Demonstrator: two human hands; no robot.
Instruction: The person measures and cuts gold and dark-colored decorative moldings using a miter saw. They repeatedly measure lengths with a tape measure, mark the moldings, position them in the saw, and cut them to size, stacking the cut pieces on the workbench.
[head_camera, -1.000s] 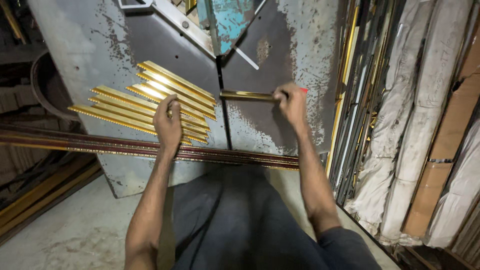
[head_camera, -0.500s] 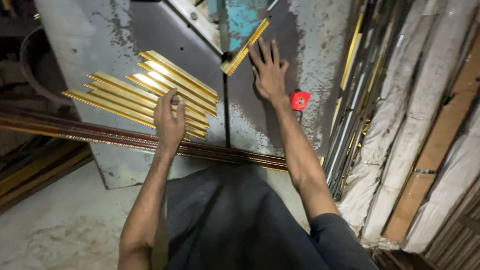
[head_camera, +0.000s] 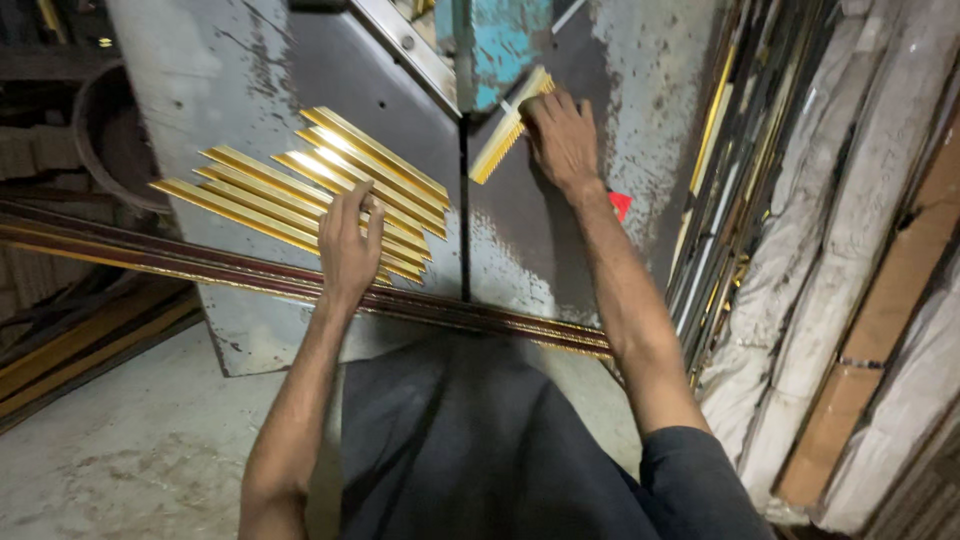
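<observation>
My left hand (head_camera: 349, 240) rests palm-down on a fan of several short gold moulding strips (head_camera: 300, 185) lying on the grey metal machine table (head_camera: 250, 90). My right hand (head_camera: 562, 135) reaches far forward and presses a single short gold strip (head_camera: 505, 130) against the table, right beside the teal machine part (head_camera: 500, 40). The strip lies diagonally, its far end under my fingers. A long dark red and gold moulding (head_camera: 200, 268) lies across the table's near edge, under my left wrist.
A small red object (head_camera: 620, 205) lies on the table by my right forearm. Long mouldings and wrapped bundles (head_camera: 830, 250) lean upright at the right. More long strips (head_camera: 80, 345) lie on the concrete floor at the left. A narrow slot (head_camera: 463, 220) divides the table.
My right hand has gone from the table's middle up to the teal part, carrying the single gold strip, which has turned from level to diagonal. The left hand stays on the fan of strips.
</observation>
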